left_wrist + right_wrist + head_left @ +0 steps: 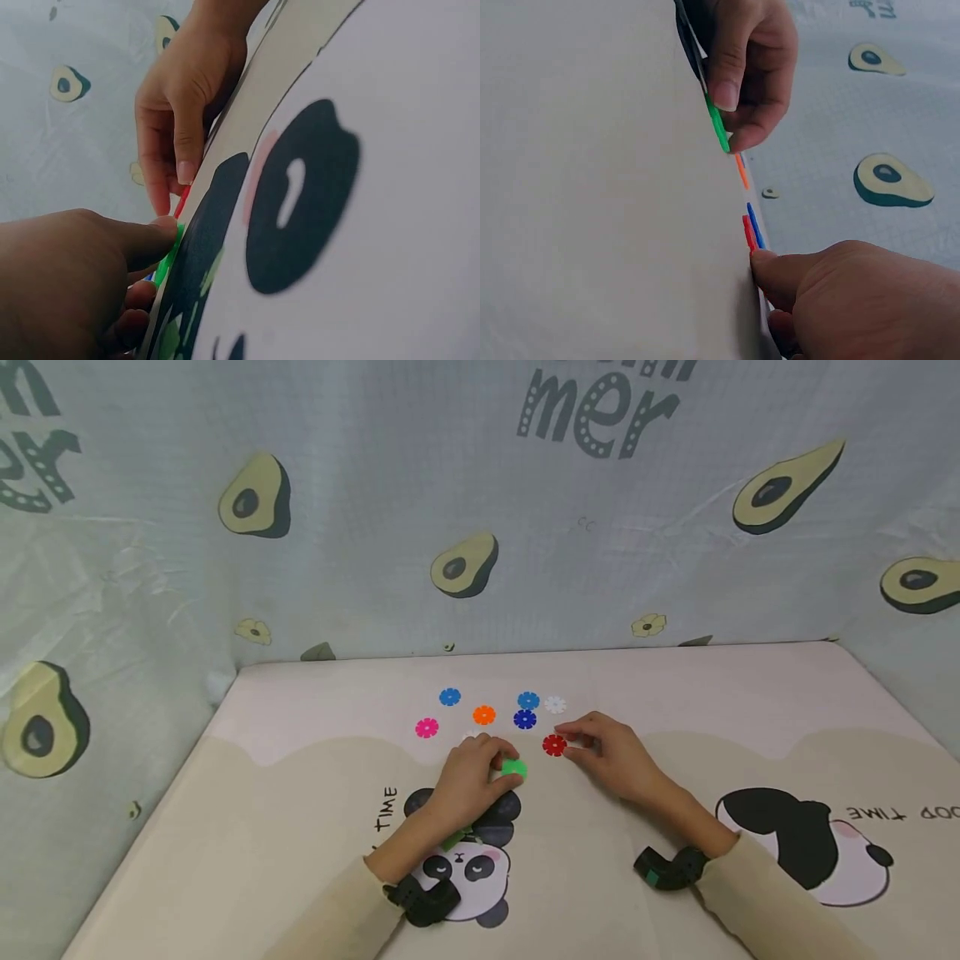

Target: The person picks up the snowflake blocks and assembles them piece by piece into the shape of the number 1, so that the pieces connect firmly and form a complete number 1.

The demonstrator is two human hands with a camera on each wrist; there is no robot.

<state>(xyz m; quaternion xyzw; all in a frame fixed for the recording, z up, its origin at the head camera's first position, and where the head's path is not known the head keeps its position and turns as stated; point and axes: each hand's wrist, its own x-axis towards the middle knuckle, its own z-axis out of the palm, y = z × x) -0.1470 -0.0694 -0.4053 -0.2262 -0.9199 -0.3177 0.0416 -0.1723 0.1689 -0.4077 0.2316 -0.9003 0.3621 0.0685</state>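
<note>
My left hand (471,779) pinches a green notched plastic disc (514,767) between thumb and forefinger, low over the table. To its right, my right hand (617,758) has thumb and fingertips at the edge of a red notched disc (554,745), pinching it close to the tabletop. In the left wrist view the green disc (169,253) shows edge-on under the thumb, with the red disc (182,201) just beyond. From the right wrist, the red disc (748,233) stands out past my thumb tip, and the green disc (717,124) lies at the left hand's fingers.
Behind the hands lie more notched discs: pink (427,727), orange (483,715), light blue (450,697), another light blue (528,700), dark blue (525,719) and white (555,704). Another white disc is partly hidden behind the left hand. A panda-printed cloth (285,827) covers the table, backed by an avocado-print curtain (360,485).
</note>
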